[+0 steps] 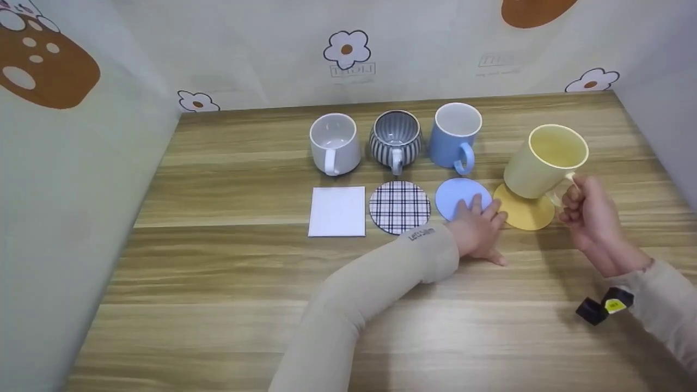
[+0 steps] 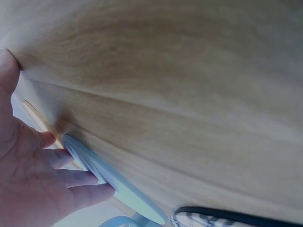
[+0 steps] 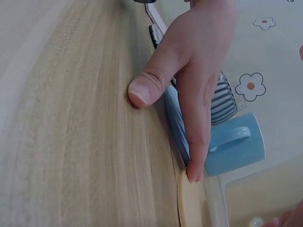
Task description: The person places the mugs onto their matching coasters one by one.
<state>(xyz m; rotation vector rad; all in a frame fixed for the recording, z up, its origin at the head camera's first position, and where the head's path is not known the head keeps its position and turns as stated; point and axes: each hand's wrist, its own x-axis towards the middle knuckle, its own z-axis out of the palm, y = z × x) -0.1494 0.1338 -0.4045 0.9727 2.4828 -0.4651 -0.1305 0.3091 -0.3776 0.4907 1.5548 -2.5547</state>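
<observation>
My right hand [image 1: 593, 223] grips the handle of a pale yellow mug [image 1: 536, 163], which overlaps the far part of a round yellow coaster [image 1: 527, 215]. My left hand [image 1: 479, 231] lies palm down with its fingers spread. Its fingertips reach over the near side of a round blue coaster [image 1: 454, 197] and the yellow coaster's left edge. In the left wrist view, the left hand's fingers [image 2: 78, 179] extend straight against the blue coaster [image 2: 113, 179]. From the right wrist, the left hand [image 3: 194, 71] shows a fingertip on the yellow coaster [image 3: 191, 203].
Behind the coasters stand a white mug [image 1: 343, 155], a grey striped mug [image 1: 381, 149] and a blue mug [image 1: 446, 147]. A white square coaster [image 1: 337, 212] and a plaid round coaster [image 1: 397, 207] lie left of the blue one. Patterned panels [image 1: 261, 60] border the wooden table [image 1: 218, 261].
</observation>
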